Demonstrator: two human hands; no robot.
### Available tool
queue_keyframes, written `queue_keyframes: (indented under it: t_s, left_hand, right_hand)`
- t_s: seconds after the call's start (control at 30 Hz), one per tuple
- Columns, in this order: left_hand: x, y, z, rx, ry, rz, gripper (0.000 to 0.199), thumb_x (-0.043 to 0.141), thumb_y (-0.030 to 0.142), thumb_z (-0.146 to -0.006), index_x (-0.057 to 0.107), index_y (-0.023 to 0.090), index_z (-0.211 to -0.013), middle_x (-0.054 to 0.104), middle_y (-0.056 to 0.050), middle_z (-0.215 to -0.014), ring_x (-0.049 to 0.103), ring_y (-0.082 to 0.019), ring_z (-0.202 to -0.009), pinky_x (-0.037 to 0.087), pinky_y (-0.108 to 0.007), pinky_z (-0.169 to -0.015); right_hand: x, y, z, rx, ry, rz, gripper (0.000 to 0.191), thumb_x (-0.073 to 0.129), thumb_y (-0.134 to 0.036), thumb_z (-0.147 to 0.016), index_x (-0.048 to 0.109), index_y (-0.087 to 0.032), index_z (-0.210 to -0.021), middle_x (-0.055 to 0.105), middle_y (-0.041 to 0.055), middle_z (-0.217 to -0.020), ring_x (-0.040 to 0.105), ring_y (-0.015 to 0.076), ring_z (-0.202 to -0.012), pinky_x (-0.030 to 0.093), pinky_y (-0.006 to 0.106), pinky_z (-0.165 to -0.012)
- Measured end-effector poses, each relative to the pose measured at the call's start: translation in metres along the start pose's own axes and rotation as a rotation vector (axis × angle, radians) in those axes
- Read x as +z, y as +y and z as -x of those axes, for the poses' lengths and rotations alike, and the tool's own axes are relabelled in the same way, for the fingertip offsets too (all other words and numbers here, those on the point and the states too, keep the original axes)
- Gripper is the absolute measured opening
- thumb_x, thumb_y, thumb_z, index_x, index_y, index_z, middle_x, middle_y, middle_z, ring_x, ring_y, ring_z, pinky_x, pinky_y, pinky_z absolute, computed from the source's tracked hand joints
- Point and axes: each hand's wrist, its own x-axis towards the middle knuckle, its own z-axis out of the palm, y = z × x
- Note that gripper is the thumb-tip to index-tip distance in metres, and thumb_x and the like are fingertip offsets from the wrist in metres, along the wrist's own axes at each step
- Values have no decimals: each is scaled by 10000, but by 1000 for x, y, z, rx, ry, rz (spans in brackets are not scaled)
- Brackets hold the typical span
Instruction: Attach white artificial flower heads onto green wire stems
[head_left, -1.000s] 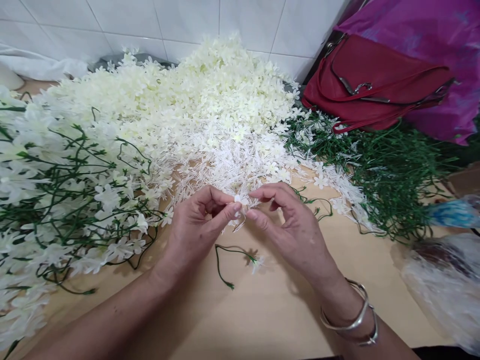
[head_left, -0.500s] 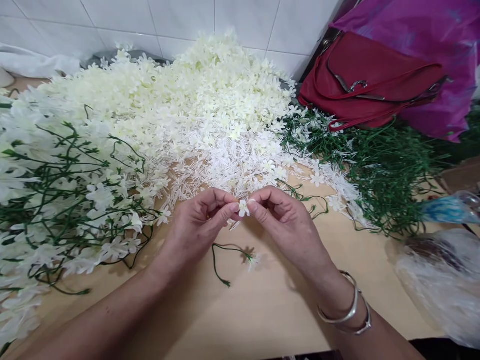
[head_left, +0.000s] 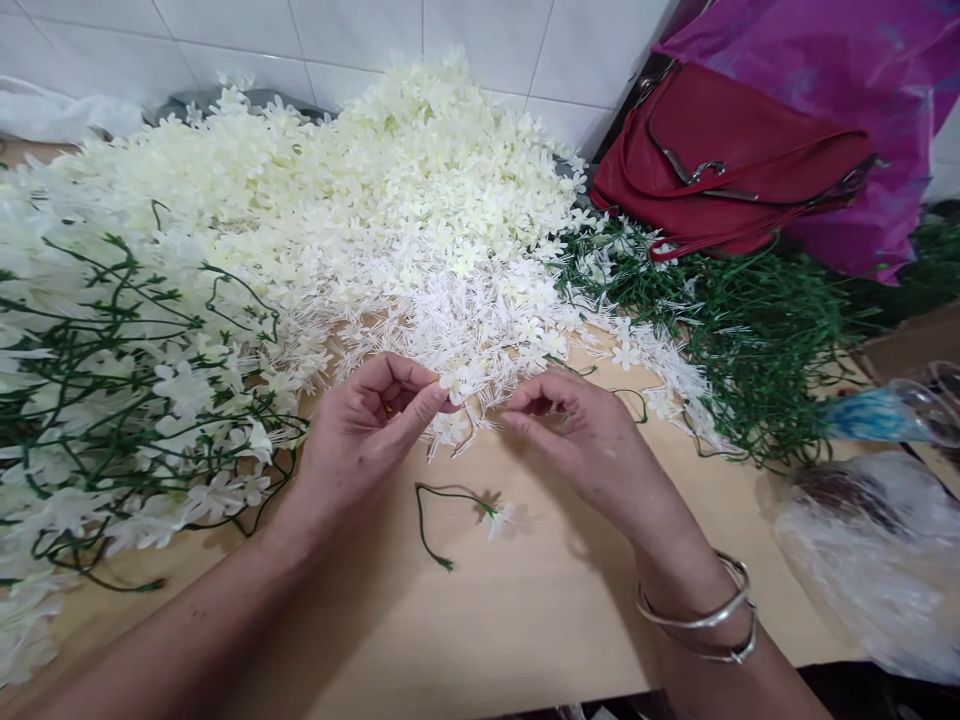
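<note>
White cloth-like flower (head_left: 454, 384) seemed light, soft, best held by petal edge; left fingers (head_left: 418, 413) pinched it, right fingers (head_left: 541, 434) nearly met, hold unclear.

No readable text, labels, brands, numbers, signs

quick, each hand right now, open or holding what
Left hand: closed, pinching a small white artificial flower.
Right hand: partly curled, cannot tell if holding anything.
</note>
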Motion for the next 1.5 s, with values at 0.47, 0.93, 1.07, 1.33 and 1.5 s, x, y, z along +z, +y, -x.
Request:
queue_keyframes:
  t_s: [0.47, 0.93, 1.07, 1.33, 1.5]
  left_hand:
    - [6, -4, -1, -28, 126, 20, 135, 800, 307, -879, 767, 200, -954, 782, -16, -846, 717, -144, -784, 560, -237, -713]
    - [6, -8, 0, -42, 139, 27, 140, 802, 326, -887, 780, 218, -974, 773, -3, -869, 681, -134, -802, 540, -238, -748]
    - [7, -9, 1, -17, 120, -40, 106, 782, 325, -902, 784, 228, -945, 778, -1, -897, 678, -130, -811, 532, -236, -759]
    - [10, -11, 4, 140, 96, -250, 120, 741, 258, -913, 792, 233, -1019, 810, -10, -958, 727, -142, -839, 564, -244, -757]
    - [11, -14, 5, 175, 43, -295, 127, 748, 246, -919, 791, 227, -1037, 823, -13, -956, 753, -142, -839, 576, -240, -756]
  right_hand:
    - [4, -4, 1, -51, 2, 152, 177, 559, -103, -962, 574, -238, -849, 636, 18, -789, 571, 200, -736, 427, 352, -701]
    - [11, -8, 3, -27, 84, -160, 136, 647, -164, -962, 652, -234, -845, 683, 16, -833, 619, 193, -799, 469, 349, -748]
    - [22, -18, 7, 48, 158, -396, 82, 729, -194, -915, 725, -245, -851, 727, -1, -840, 658, 175, -820, 503, 325, -780]
    - [34, -30, 11, 78, 234, -364, 98, 701, -148, -877, 710, -219, -810, 691, -26, -755, 628, 134, -723, 501, 275, -705]
    - [32, -28, 10, 121, 247, -334, 101, 697, -148, -861, 707, -207, -780, 689, -25, -721, 616, 131, -695, 501, 271, -691]
